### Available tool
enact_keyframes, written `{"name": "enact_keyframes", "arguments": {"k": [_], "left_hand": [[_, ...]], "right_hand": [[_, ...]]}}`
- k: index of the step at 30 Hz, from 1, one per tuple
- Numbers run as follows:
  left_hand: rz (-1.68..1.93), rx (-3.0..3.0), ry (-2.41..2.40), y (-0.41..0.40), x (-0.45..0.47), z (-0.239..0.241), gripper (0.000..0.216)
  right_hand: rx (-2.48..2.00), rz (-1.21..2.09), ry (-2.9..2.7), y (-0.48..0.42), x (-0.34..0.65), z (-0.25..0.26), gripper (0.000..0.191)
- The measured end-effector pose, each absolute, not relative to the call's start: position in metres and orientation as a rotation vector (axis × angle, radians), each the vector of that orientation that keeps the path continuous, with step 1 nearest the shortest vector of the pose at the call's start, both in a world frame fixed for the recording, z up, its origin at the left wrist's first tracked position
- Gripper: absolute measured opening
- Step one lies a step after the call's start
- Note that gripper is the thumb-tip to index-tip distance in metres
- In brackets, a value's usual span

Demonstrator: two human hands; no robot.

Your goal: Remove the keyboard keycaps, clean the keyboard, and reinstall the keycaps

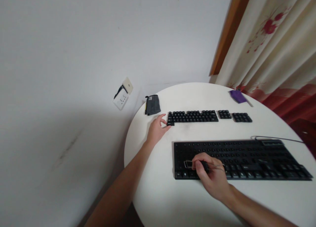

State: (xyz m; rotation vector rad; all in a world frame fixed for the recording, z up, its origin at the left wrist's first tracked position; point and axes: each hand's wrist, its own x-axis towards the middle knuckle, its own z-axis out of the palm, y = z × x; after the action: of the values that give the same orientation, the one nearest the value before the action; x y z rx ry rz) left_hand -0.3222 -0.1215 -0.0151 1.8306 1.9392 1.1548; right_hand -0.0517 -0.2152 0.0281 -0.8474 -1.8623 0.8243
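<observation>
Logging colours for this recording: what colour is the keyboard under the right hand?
The keyboard is black, seen best in the head view, the only one.

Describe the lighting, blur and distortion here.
Head view: soft light, with the wall darkening toward the lower left and dim shading on the near part of the table; head view: the keyboard slants outward at its right end, perhaps wide-angle stretch; head view: legends on the separate row of keycaps are too small and soft to read.
</observation>
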Motion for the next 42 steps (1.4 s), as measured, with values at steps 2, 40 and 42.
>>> {"name": "enact_keyframes", "arguments": {"k": [2,40,42], "left_hand": [[1.154,1.829,1.944,-0.1210,-0.3225,-0.0161,0.065],[1.094,1.850,2.009,-0.1194,-0.3214,-0.0187,0.062],[1.088,1.863,2.020,-0.1202,-0.3206,-0.0180,0.062]], "right_hand": [[-0.848,0.812,-1.867,-0.2155,-0.0515,0.0281,0.016],[-0.820,0.790,-1.867,-0.2141,-0.0490,0.0293,0.013],[-0.850,0.823,-1.838,-0.2108,-0.0471,0.0301,0.013]]}}
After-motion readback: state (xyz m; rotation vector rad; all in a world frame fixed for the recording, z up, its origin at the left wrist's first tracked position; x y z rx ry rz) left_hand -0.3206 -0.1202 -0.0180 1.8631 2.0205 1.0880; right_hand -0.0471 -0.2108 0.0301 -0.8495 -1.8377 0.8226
